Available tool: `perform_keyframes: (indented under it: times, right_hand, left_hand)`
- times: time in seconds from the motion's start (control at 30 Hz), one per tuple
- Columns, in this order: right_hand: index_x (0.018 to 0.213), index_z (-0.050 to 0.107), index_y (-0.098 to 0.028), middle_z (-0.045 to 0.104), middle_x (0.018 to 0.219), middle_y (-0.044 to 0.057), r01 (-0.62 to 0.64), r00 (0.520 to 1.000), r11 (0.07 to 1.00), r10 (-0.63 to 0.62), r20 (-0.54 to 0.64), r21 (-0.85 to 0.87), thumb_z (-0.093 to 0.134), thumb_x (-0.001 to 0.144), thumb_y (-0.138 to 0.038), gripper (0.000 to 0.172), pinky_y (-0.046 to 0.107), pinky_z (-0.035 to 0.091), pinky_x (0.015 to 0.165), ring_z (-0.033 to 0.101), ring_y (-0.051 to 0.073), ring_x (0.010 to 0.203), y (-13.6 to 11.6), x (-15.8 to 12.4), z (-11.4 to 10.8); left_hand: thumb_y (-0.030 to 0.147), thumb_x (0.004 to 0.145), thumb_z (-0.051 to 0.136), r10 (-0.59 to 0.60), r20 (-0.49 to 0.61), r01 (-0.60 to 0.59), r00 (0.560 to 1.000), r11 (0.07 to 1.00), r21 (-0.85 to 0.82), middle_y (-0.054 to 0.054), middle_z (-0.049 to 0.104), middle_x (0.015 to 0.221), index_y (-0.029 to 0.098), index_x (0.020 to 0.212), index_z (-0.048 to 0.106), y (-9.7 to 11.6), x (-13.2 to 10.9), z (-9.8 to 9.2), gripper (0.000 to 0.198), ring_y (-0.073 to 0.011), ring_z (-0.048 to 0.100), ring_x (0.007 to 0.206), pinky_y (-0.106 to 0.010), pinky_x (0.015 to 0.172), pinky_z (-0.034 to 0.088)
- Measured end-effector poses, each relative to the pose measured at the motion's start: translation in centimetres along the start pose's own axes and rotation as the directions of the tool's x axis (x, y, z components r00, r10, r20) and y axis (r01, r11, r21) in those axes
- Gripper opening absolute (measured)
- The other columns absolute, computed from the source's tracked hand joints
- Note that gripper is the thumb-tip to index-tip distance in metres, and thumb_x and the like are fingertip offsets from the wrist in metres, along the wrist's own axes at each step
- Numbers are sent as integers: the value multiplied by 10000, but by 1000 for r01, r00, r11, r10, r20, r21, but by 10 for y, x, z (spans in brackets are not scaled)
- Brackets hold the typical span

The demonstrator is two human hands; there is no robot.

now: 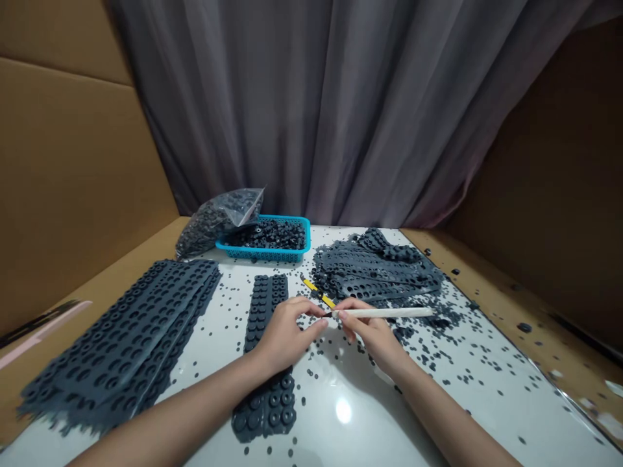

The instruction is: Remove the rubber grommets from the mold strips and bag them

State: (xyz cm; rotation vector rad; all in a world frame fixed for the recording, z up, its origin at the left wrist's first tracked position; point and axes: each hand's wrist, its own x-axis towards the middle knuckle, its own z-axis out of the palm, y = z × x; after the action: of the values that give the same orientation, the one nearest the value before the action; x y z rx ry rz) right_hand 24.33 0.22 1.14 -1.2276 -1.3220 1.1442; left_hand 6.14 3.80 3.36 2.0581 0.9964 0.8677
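My left hand (287, 331) rests over a dark grey perforated rubber strip (265, 311), its fingertips gathered near the tool tip. My right hand (372, 327) grips a white-handled pick (384, 312), whose dark tip points left towards those fingertips. Whether my left fingers pinch something small there is hidden. A yellow-and-black stick (316, 292) lies just behind my hands. Many small dark rubber rings (438, 357) are scattered around them on the white table top (341, 415). The strip continues below my left wrist.
A stack of studded rubber sheets (117, 337) lies at the left, and a heap of punched sheets (374, 269) at the back right. At the back are a blue basket (263, 255) of dark pieces and a filled plastic bag (219, 220). Cardboard walls flank the table.
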Motion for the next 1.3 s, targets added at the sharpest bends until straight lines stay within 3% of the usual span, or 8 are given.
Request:
perform_keyframes:
  times: [0.3, 0.43, 0.53, 0.63, 0.73, 0.87, 1.1, 1.3]
  right_hand:
    - [770, 618, -197, 472, 523, -41, 92, 940, 988, -46, -339, 120, 674, 692, -438, 259, 242, 329, 474, 418, 109, 490, 1, 12, -22]
    - [777, 640, -204, 583, 633, -5, 148, 861, 987, -96, -499, 65, 706, 659, -431, 265, 275, 431, 576, 538, 143, 602, 7, 17, -31]
    - [824, 671, -200, 656, 725, 32, 127, 840, 991, -128, -527, -39, 712, 670, -424, 275, 320, 482, 645, 605, 187, 690, 11, 16, -33]
    - [832, 696, -210, 693, 766, 53, 106, 895, 972, -186, -406, -210, 702, 704, -387, 218, 338, 503, 624, 630, 212, 708, 8, 5, -19]
    - [808, 704, -223, 702, 774, 54, 303, 946, 902, -323, -13, -308, 637, 786, -290, 97, 330, 509, 616, 634, 194, 699, 2, -15, 16]
    - [887, 681, -214, 691, 753, 58, 583, 761, 794, -459, 459, -172, 563, 839, -208, 127, 304, 477, 620, 604, 171, 685, 6, -37, 67]
    - [922, 630, -193, 673, 771, 62, 625, 666, 773, -456, 590, -109, 542, 848, -185, 116, 303, 444, 674, 576, 162, 718, 19, -44, 91]
    - [931, 613, -156, 658, 857, 94, 725, 606, 673, -524, 598, -145, 551, 848, -186, 108, 306, 466, 715, 573, 166, 801, 19, -42, 91]
  left_hand:
    - [520, 754, 603, -9, 180, -48, 984, 950, 309, -33, 654, 573, 163, 642, 699, -7, 32, 3, 386, -180, 602, 584, -274, 600, 423]
    - [355, 740, 673, 158, 390, -328, 907, 845, 423, -82, 672, 1059, 190, 1109, 630, 6, 54, -3, 407, -247, 613, 952, -348, 853, 416]
    - [220, 772, 605, 166, 381, -346, 910, 810, 474, -119, 583, 1221, 152, 1238, 517, 16, 38, -24, 479, -270, 533, 1110, -397, 931, 397]
    - [92, 808, 436, 202, 267, -312, 942, 818, 484, -64, 667, 1028, 192, 1071, 606, 14, -27, -41, 328, -225, 592, 982, -391, 875, 451]
    - [58, 792, 404, 335, 205, -392, 920, 806, 443, -43, 694, 933, 211, 1073, 578, -5, -120, -35, 365, -185, 622, 902, -333, 851, 485]
    - [303, 820, 466, 369, 170, -399, 914, 738, 545, -75, 643, 1158, 203, 1285, 419, -33, -200, -13, 478, -234, 561, 1111, -332, 949, 458]
    - [182, 700, 504, 222, 112, -241, 968, 725, 645, -107, 586, 1245, 150, 1255, 461, -36, -202, -4, 558, -265, 532, 1153, -371, 939, 472]
    - [75, 738, 461, 361, -57, -242, 931, 725, 645, -71, 658, 1128, 139, 1144, 575, -36, -200, 3, 427, -220, 579, 1075, -324, 881, 488]
